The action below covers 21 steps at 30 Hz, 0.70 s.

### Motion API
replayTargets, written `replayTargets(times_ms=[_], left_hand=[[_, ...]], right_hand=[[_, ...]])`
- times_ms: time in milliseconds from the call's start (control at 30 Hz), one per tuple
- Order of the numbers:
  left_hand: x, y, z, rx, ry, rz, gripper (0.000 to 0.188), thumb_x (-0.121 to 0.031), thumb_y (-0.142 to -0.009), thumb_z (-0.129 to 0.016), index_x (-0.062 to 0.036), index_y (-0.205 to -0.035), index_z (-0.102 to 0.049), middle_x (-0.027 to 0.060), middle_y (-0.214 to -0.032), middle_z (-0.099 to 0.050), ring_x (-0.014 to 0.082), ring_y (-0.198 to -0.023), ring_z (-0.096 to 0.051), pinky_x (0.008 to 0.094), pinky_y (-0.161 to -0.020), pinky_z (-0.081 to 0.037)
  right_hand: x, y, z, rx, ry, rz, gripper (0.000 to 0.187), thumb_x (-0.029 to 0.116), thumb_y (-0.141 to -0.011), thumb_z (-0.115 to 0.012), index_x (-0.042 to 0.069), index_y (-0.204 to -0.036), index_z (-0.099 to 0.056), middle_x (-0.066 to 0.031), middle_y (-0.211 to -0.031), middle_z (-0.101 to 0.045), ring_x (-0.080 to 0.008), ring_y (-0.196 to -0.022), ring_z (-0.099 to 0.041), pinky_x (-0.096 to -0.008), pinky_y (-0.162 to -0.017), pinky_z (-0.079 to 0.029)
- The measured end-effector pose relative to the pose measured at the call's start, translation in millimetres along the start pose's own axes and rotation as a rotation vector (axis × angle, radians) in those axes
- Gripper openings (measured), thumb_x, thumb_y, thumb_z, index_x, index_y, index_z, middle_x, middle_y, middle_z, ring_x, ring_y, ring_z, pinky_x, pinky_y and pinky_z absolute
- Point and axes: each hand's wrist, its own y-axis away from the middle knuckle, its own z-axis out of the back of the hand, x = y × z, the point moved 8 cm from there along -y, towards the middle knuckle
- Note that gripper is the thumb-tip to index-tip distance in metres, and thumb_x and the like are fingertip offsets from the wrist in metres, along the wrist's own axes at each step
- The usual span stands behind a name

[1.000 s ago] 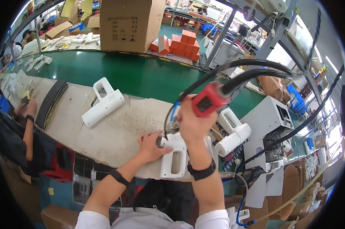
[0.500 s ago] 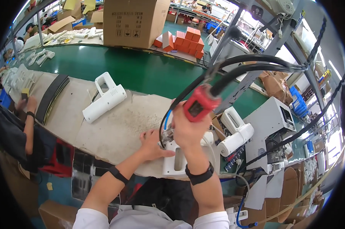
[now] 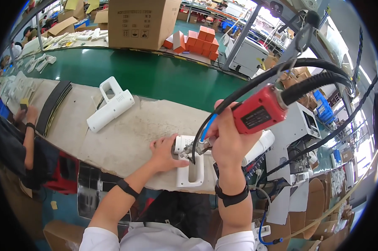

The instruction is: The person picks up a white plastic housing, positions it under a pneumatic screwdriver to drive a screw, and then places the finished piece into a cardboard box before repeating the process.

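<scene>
My right hand (image 3: 230,140) is wrapped round a red powered screwdriver (image 3: 259,112), tilted with its metal nose down to the left. A black cable and a short blue tube run along the tool. The nose lies over a white plastic housing with a loop handle (image 3: 181,178); whether its tip touches the housing I cannot tell. My left hand (image 3: 164,154) grips the housing's left side, thumb toward the handle, and holds it on the bench near the front edge. Another white housing (image 3: 262,145) is partly hidden behind my right hand.
On the cardboard-covered bench (image 3: 145,113) lies another white housing (image 3: 110,112), with curved dark strips (image 3: 53,106) farther left. A green conveyor belt (image 3: 134,69) passes behind. Thick black hoses (image 3: 318,85) hang at the right. Another person's hand (image 3: 31,113) is at the left.
My right hand and the screwdriver have moved right, and the tool has tilted over more. More of the housing under my left hand now shows. That hand has barely shifted.
</scene>
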Motion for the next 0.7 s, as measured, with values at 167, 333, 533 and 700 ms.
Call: replayTargets(times_ms=[167, 333, 533, 700], left_hand=[[-1.5, 1.5, 1.7, -0.022, 0.008, -0.002, 0.114, -0.061, -0.054, -0.08, -0.0074, -0.143, -0.033, 0.0141, -0.131, -0.049, 0.0301, -0.131, -0.031, 0.0502, -0.109, -0.008], [-5.9, 5.9, 3.6, -0.044, 0.026, -0.03, 0.112, -0.06, -0.056, -0.08, -0.0074, -0.143, -0.033, 0.0148, -0.131, -0.048, 0.031, -0.13, -0.032, 0.0505, -0.108, -0.01], [-27.0, 25.8, -13.8, -0.096, -0.077, -0.076, 0.104, -0.051, -0.063, -0.077, -0.0091, -0.145, -0.029, 0.0161, -0.136, -0.041, 0.0327, -0.129, -0.032, 0.055, -0.106, -0.013], [-6.7, 2.3, -6.1, -0.225, -0.047, -0.005, 0.099, -0.048, -0.067, -0.074, -0.0129, -0.146, -0.027, 0.0177, -0.139, -0.039, 0.0345, -0.13, -0.032, 0.0604, -0.104, -0.016]], right_hand=[[-35.7, 1.9, 5.2, -0.022, 0.069, 0.023, 0.009, 0.007, -0.087, -0.062, -0.001, -0.083, -0.06, -0.0027, -0.054, -0.055, -0.009, -0.043, -0.051, -0.0222, -0.039, -0.038], [-61.8, 15.2, -8.6, 0.042, -0.008, -0.073, 0.009, 0.006, -0.086, -0.064, -0.001, -0.083, -0.06, -0.003, -0.059, -0.057, -0.009, -0.044, -0.051, -0.0227, -0.041, -0.04], [-68.3, 16.1, 2.3, 0.051, 0.041, -0.026, 0.008, 0.006, -0.087, -0.064, 0.0, -0.086, -0.06, -0.0017, -0.058, -0.056, -0.009, -0.044, -0.052, -0.0226, -0.042, -0.04], [28.2, 8.8, 26.1, -0.061, -0.026, 0.08, 0.011, 0.01, -0.092, -0.058, -0.001, -0.092, -0.057, -0.003, -0.054, -0.052, -0.0084, -0.039, -0.046, -0.0217, -0.037, -0.034]])
